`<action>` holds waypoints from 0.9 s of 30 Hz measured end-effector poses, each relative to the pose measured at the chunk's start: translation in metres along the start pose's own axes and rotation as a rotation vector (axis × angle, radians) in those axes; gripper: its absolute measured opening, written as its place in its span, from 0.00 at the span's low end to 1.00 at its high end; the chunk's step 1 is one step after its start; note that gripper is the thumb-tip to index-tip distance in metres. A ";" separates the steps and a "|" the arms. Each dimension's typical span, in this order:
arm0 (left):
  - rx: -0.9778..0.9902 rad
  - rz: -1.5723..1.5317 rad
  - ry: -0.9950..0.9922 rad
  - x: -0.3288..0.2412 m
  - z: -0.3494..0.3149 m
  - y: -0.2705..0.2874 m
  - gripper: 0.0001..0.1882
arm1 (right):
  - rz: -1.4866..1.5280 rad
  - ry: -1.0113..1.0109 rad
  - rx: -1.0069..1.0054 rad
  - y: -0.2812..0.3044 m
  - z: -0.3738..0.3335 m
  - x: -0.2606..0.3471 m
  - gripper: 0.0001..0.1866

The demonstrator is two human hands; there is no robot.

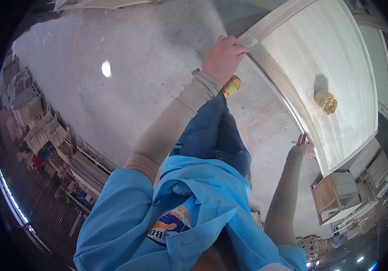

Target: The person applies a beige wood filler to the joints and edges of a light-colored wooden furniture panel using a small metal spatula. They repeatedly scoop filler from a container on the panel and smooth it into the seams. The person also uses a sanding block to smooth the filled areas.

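Note:
A large pale panel [329, 54] with a wooden border lies tilted across the upper right. My left hand [224, 58] is closed at its near-left corner, the thumb and fingertips pinching the border. Farther along the same long edge, toward the right, my right hand [305, 148] grips the border; some of its fingers are hidden by the edge. On the panel's face rests a short tan cylinder [325, 101] with a rough, yellowish end. Neither hand touches it.
Grey concrete floor [135, 90] spreads to the left, and my yellow shoe [232, 86] stands on it below the panel's edge. Stacked wooden parts [36, 122] line the far left. An open wooden frame cabinet [336, 194] stands at the lower right, past the panel.

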State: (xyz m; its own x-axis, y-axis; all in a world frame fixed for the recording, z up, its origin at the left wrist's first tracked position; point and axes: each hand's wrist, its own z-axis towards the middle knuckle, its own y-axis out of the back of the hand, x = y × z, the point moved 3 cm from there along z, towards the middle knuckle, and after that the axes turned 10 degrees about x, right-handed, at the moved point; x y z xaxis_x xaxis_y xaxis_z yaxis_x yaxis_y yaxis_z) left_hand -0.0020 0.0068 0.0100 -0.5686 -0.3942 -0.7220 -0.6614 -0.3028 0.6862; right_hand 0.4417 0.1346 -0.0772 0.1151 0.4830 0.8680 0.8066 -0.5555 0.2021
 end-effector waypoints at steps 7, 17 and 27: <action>-0.039 -0.010 -0.028 0.000 0.001 0.010 0.15 | 0.389 0.164 -0.046 0.039 0.047 0.046 0.35; -0.019 -0.017 0.005 -0.001 0.008 0.011 0.11 | -0.864 0.509 -0.006 -0.029 0.019 0.062 0.31; 0.029 0.100 0.047 -0.009 0.014 0.009 0.10 | -1.206 0.404 -0.292 -0.034 0.038 0.050 0.28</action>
State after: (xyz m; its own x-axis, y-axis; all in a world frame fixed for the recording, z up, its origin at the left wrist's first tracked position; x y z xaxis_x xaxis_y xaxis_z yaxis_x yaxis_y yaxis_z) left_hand -0.0091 0.0198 0.0215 -0.6097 -0.4615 -0.6445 -0.6168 -0.2344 0.7514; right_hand 0.4423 0.2037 -0.0577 -0.8107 0.5696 0.1356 0.1181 -0.0677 0.9907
